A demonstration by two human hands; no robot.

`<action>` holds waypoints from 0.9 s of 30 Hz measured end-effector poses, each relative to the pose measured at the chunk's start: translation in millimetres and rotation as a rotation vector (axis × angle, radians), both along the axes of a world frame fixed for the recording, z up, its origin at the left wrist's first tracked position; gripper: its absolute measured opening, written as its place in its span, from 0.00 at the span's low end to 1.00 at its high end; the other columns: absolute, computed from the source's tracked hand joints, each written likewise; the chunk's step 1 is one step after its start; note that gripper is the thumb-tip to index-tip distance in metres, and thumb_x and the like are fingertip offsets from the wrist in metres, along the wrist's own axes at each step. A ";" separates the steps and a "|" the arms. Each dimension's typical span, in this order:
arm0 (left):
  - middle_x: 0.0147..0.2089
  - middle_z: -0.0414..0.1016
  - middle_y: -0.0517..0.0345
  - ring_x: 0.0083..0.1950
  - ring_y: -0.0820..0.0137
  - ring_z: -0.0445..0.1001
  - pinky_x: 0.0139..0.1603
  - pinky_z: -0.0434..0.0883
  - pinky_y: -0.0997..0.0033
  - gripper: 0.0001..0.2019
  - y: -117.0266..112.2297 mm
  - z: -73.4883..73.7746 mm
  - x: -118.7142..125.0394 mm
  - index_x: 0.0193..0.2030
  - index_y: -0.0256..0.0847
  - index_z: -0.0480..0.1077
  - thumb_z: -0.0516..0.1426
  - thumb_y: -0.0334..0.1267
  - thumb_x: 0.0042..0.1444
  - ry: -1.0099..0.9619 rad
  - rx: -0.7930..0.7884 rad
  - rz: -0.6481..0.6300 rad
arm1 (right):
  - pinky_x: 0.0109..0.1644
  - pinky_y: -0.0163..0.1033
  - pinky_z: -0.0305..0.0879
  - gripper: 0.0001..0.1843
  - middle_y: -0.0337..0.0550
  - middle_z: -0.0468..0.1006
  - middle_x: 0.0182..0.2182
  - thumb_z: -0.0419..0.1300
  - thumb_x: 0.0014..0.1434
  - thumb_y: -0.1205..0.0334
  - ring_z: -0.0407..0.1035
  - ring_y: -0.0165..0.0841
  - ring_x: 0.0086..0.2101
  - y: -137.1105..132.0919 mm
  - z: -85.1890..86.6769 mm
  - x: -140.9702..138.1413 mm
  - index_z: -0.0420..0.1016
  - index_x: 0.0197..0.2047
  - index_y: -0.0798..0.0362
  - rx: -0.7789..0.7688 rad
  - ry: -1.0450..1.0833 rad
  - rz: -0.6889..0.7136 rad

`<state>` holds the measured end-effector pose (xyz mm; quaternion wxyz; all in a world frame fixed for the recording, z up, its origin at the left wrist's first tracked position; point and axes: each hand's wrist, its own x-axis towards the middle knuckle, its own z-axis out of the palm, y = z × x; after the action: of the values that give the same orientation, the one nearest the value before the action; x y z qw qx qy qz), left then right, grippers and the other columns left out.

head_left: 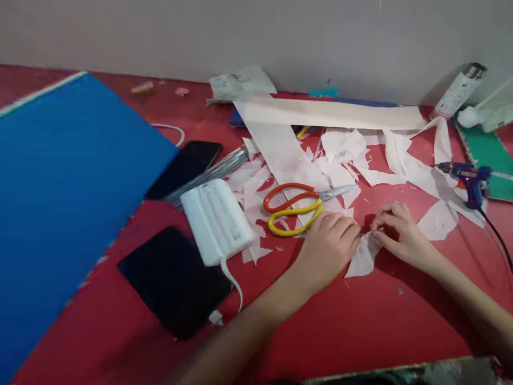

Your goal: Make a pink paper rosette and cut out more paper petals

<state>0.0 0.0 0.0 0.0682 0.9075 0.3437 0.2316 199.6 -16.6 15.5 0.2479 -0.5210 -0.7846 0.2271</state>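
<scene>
Paper [363, 259], thin, white and creased into a small fan, lies between our two hands, low over the red table [312, 331]; we cannot tell whether its loose edge touches the surface. Its long axis slants from a gathered top at our fingertips down toward us and a little left, where it flares out. Our right hand [396, 235] pinches the gathered top between thumb and finger, so the piece spreads below and left of that grip. Our left hand [331, 243] curls against the upper left side, touching it too; its thumb is hidden, and we cannot tell whether that grip is clenched on the piece or only rests there. Neither hand is clearly nearer, since the gathered end sits between both sets of fingertips.

Just beyond our left hand lie scissors [316, 195], their blades pointing right over white scraps [344, 144]. Farther right, we see a blue glue gun [467, 176] beside a green board [487, 155]. To our left are a white box [218, 222], a black pad [172, 283] and a large blue board [72, 203].
</scene>
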 end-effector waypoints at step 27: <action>0.34 0.74 0.57 0.39 0.66 0.66 0.46 0.63 0.61 0.09 -1.7 4.5 -2.5 0.32 0.40 0.69 0.50 0.34 0.61 -0.145 -0.219 0.039 | 0.54 0.55 0.55 0.06 0.44 0.68 0.37 0.54 0.61 0.63 0.64 0.38 0.43 0.3 -0.9 1.3 0.70 0.33 0.49 -0.046 -0.025 0.024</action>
<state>-2.5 -1.7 4.5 0.1871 0.8686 0.3786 0.2591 200.8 -16.2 14.6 0.2233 -0.5200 -0.7884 0.2412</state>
